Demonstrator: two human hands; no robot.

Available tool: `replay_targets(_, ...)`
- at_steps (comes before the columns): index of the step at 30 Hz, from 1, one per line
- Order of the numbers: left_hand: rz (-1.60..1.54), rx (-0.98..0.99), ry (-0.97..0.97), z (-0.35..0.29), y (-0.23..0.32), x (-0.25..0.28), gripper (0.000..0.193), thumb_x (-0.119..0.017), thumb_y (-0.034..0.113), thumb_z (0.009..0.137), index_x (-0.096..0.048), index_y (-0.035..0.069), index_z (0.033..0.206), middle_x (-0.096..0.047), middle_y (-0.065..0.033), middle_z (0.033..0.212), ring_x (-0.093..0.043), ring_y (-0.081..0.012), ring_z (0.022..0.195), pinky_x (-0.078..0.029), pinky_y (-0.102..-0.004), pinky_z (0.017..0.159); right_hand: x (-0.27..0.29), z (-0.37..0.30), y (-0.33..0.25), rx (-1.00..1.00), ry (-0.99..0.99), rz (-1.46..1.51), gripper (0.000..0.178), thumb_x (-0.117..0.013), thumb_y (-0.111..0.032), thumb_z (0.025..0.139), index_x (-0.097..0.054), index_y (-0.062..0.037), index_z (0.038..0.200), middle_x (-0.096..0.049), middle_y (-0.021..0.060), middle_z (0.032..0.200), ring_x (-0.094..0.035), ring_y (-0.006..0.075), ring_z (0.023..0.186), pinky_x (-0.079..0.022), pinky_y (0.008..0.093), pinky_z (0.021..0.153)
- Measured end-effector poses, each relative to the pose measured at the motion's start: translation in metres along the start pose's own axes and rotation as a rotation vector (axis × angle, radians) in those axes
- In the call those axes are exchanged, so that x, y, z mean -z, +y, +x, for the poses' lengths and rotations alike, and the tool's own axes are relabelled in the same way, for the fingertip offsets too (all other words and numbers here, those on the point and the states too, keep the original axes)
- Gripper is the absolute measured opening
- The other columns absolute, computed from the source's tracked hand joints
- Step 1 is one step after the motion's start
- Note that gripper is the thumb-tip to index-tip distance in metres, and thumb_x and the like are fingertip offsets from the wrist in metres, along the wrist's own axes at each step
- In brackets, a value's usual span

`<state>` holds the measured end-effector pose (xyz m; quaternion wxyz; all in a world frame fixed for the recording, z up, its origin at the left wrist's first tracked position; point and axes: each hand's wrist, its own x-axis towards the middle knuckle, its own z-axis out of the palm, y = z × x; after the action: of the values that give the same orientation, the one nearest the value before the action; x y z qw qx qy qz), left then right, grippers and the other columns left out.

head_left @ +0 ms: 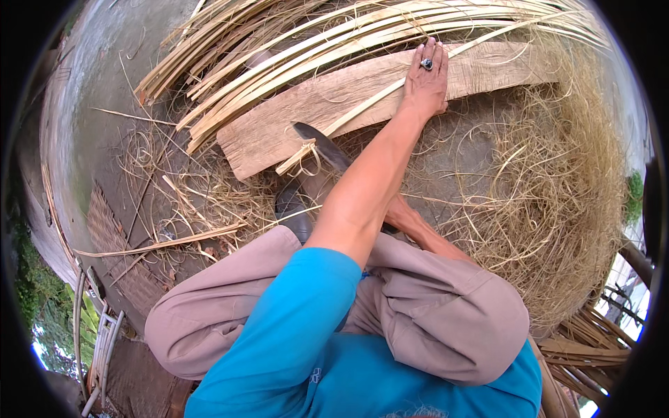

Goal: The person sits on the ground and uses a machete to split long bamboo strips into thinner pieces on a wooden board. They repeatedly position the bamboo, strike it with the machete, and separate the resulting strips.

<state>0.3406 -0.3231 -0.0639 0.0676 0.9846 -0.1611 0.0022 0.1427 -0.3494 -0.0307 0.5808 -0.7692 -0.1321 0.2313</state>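
Blue sleeve fills the lower frame; left hand (426, 76), upper centre, presses flat and open on a bamboo strip (362, 104) across the wooden plank (306, 115). Right hand (401, 212) is mostly hidden, grip unclear, by the knife (322, 146). Shavings (557, 195) lie heaped at right; many strips (279, 63) remain uncut.

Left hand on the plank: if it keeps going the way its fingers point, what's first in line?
Likely the bamboo strips piled just past the wooden plank; the left hand has its fingertips almost at them, though depth is unclear.
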Motion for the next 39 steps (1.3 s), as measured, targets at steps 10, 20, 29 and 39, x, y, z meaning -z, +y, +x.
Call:
replay_targets(10, -0.045, -0.010, 0.047, 0.004, -0.004, -0.002, 0.119, -0.077, 0.053, 0.076, -0.017, -0.009, 0.158, -0.016, -0.0245, 0.167, -0.004, -0.0399, 0.157, -0.002, -0.0477, 0.129, -0.007, 0.003, -0.012, -0.110, -0.110, 0.069, 0.040, -0.076, -0.022, 0.087, -0.062, 0.0026, 0.117, -0.066, 0.0231, 0.120, -0.063, 0.0301, 0.110, -0.049, 0.0451, 0.094)
replay_targets(20, -0.046, -0.018, 0.052, 0.001, -0.011, 0.004, 0.123, -0.080, 0.053, 0.073, -0.016, -0.008, 0.158, -0.017, -0.0245, 0.167, -0.007, -0.0372, 0.158, -0.002, -0.0456, 0.129, -0.012, 0.001, -0.024, -0.047, -0.197, 0.049, 0.041, -0.076, -0.020, 0.087, -0.062, 0.0033, 0.116, -0.066, 0.0239, 0.119, -0.063, 0.0303, 0.110, -0.049, 0.0456, 0.095)
replay_targets(29, -0.405, 0.059, 0.360, 0.006, -0.011, 0.000, 0.106, -0.077, 0.062, 0.077, -0.038, -0.003, 0.152, -0.037, -0.0262, 0.157, -0.011, -0.0404, 0.156, -0.005, -0.0615, 0.125, -0.013, -0.011, -0.040, 0.007, -0.251, 0.037, 0.041, -0.077, -0.019, 0.086, -0.062, 0.0039, 0.116, -0.065, 0.0246, 0.118, -0.063, 0.0304, 0.110, -0.048, 0.0461, 0.095)
replay_targets(39, -0.368, 0.362, 0.101, 0.020, -0.008, 0.032, 0.024, -0.061, 0.001, 0.086, -0.059, -0.010, 0.108, -0.059, -0.0274, 0.112, -0.063, -0.0383, 0.103, -0.047, -0.0518, 0.092, 0.002, -0.024, -0.023, -0.113, -0.133, 0.025, 0.022, -0.056, -0.013, 0.096, -0.065, 0.0076, 0.096, -0.067, 0.0137, 0.067, -0.066, 0.0202, 0.058, -0.053, 0.0380, 0.060)
